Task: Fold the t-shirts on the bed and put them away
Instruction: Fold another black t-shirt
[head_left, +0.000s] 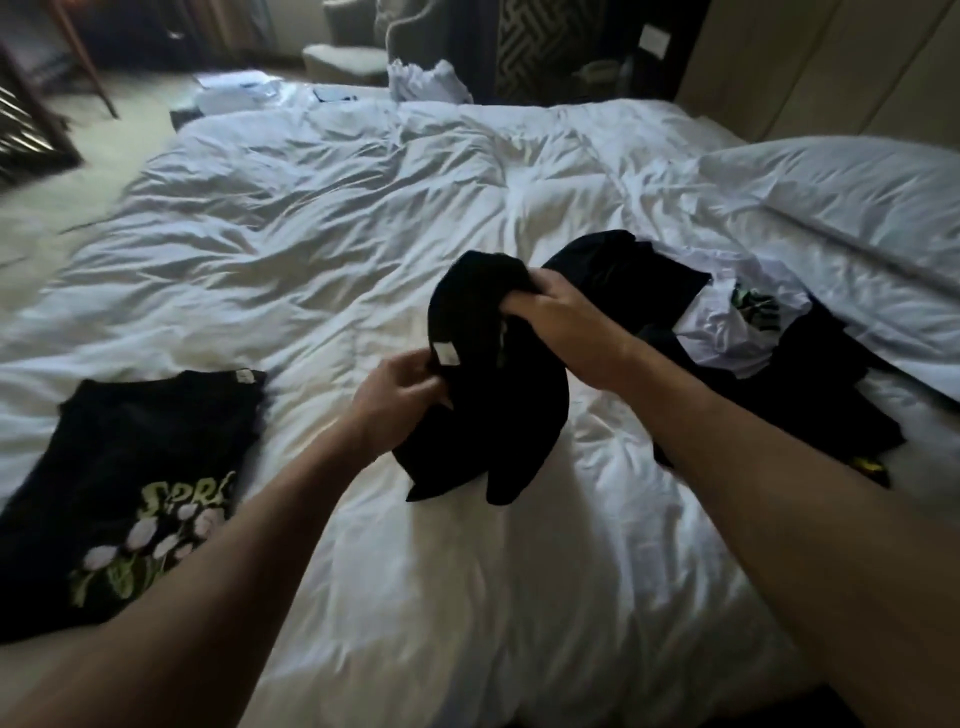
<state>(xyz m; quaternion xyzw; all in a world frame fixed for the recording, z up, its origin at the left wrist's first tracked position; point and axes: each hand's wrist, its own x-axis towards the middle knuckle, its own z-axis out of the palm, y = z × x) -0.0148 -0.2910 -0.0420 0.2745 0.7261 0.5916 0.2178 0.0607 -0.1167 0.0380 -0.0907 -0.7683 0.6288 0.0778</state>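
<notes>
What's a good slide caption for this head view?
Both hands, left and right, grip a black t-shirt above the bed.

both hands (400, 395) (550, 312) gripping bunched black t-shirt (488, 415), white bed (311, 234), folded black shirt (140, 467) left

The room was dim, with soft light from the far side falling across the white duvet (363, 208) and shading its creases. Edges bowed from the wide lens; the far corners were dark and motion-smeared.
</notes>
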